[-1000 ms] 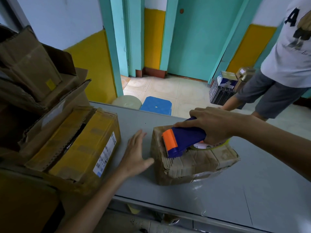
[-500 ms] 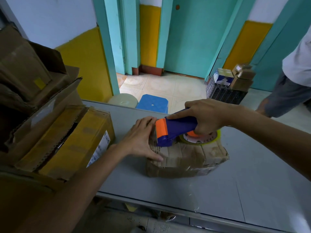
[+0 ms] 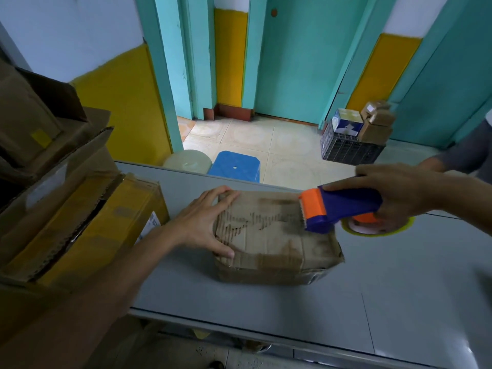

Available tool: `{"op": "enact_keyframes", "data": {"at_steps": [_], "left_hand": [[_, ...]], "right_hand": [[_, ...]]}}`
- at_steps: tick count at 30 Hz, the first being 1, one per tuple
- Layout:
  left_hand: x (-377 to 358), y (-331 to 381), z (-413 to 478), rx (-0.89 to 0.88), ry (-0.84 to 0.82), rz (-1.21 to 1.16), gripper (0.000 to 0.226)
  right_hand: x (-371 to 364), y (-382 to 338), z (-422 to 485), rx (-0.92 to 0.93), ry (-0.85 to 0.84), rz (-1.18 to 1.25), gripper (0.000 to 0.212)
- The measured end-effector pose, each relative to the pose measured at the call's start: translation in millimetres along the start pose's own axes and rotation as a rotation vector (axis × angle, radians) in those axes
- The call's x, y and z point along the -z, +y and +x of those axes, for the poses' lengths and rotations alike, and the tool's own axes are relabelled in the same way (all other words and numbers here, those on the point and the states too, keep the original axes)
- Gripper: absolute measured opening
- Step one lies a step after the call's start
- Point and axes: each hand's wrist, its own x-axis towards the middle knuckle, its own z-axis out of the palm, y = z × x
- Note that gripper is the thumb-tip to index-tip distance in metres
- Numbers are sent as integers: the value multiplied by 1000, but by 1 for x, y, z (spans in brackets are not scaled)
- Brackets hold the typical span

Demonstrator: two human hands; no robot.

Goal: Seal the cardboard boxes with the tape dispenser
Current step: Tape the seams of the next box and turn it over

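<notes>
Tape dispenser (image 3: 343,209) gripped in right hand (image 3: 394,193); left hand (image 3: 205,222) (fingers spread) presses cardboard box (image 3: 279,246).

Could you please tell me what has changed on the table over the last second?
The left hand moved from the table onto the left end of the cardboard box. The right hand, still gripping the tape dispenser, drew it rightward across the box top to the right end. Box and stacked boxes stayed put.
</notes>
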Motion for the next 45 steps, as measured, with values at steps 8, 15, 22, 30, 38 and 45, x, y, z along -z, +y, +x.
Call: {"op": "enact_keyframes", "data": {"at_steps": [8,15,22,30,38,45], "left_hand": [[16,75,28,143,-31,320,122],[-35,81,49,58,155,280,74],[-36,69,48,4,168,267,92],[-36,66,52,-6,149,282,94],[-17,84,53,10,33,302,125],[-18,113,54,-67,-108,356,117]], "right_hand": [[-29,-2,-4,28,56,-39,79],[-40,-1,-12,-13,82,4,80],[-50,6,-29,-15,60,191,82],[-72,46,-95,-193,108,213,83],[-108,51,-82,-153,117,81,76],[-131,42,-48,-153,19,110,78]]}}
